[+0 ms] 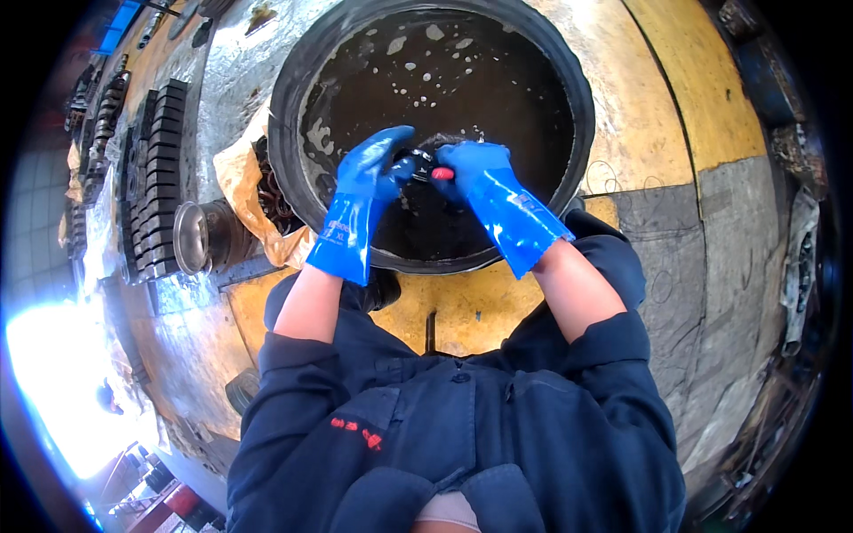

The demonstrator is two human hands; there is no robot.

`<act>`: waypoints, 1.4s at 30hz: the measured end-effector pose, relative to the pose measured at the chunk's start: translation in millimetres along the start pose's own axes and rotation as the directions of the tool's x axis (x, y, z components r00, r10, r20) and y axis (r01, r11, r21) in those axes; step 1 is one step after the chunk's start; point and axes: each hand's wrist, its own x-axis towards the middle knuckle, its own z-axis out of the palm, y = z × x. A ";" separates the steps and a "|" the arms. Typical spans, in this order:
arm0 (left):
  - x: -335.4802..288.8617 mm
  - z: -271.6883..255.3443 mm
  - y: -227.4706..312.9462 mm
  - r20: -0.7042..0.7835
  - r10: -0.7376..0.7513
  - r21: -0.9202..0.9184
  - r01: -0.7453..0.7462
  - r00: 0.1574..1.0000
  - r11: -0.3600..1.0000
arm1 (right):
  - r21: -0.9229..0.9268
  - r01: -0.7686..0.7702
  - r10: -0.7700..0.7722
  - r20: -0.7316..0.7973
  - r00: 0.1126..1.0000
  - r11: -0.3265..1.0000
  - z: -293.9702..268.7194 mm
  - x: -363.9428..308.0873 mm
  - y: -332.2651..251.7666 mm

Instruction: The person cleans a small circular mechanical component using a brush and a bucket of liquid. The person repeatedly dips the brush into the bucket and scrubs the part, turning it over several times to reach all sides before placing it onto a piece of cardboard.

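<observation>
Both my hands wear long blue rubber gloves and are held over a wide black tub (283, 115) of dark, murky liquid (426, 98) with froth patches. My left hand (375, 169) curls round a dark, wet, shiny part (418, 166), whose shape is mostly hidden by the fingers. Close against it on the right, my right hand (475, 164) is closed on a tool with a red end (442, 173); the rest of that tool is hidden. Small splashes and bubbles show just beyond the fingers.
Left of the tub stand a torn tan bag (240, 182) of dark ring-like parts and a metal cylinder (191, 235). Farther left lie rows of dark metal blocks (162, 169). Worn yellow and grey sheets (657, 240) cover the floor. Metal parts line the right edge.
</observation>
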 end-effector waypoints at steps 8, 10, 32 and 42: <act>-12.5 3.4 5.8 0.281 -0.317 -0.248 0.387 0.906 0.888 | 0.007 -0.072 0.073 -0.124 0.990 0.997 23.7 6.4 14.6; -10.1 -22.4 22.2 0.346 -0.435 -0.458 0.554 0.832 0.696 | 0.116 -0.267 0.281 -0.129 0.951 0.957 11.2 1.1 12.8; -10.6 -23.4 15.9 0.268 -0.457 -0.689 0.501 0.848 0.524 | 0.534 0.396 0.020 -0.613 0.790 0.747 11.1 -6.3 6.0; -9.4 -14.5 7.7 0.195 -0.431 -0.645 0.446 0.881 0.621 | 0.858 -0.165 0.415 -0.061 0.908 0.487 23.5 13.2 13.9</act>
